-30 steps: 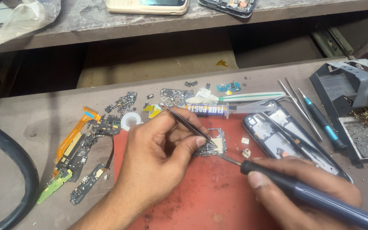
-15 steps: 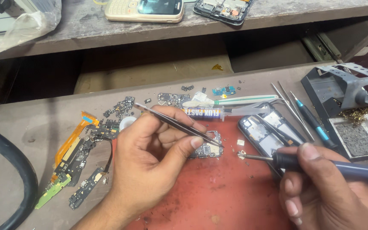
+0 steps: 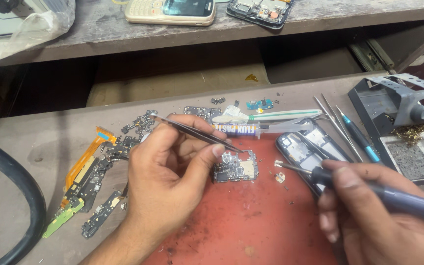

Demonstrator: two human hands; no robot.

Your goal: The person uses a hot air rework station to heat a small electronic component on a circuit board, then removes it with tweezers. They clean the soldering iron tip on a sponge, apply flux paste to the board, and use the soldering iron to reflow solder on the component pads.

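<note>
The left hand (image 3: 168, 181) pinches a pair of slim black metal tweezers (image 3: 192, 131) between thumb and fingers, the arms pressed nearly together, their points coming down at the top left edge of a small dark phone circuit board with silver shield cans (image 3: 235, 168). Whether the tips hold anything cannot be made out. The right hand (image 3: 374, 216) is wrapped around the blue-grey handle of a soldering iron (image 3: 364, 189), fingers closed firmly on the grip, the bare metal tip pointing left and hovering just beside the board's right edge, not touching it.

The board lies flat on a red rubber work mat (image 3: 251, 225), near its upper edge, between the two tools. A tiny pale loose part (image 3: 280, 177) sits on the mat just under the iron's tip.

Judging by this, the work is at the point of steadying the board while the iron is brought to a joint; the next move calls for a short, controlled advance of the tip with the tweezers kept firm.

Around them: a flux syringe with a printed label (image 3: 241, 129) behind the board, an opened dark phone frame (image 3: 305, 149) to the right, a grey metal iron stand (image 3: 403, 105), and orange and green flex cables (image 3: 82, 172) to the left.
</note>
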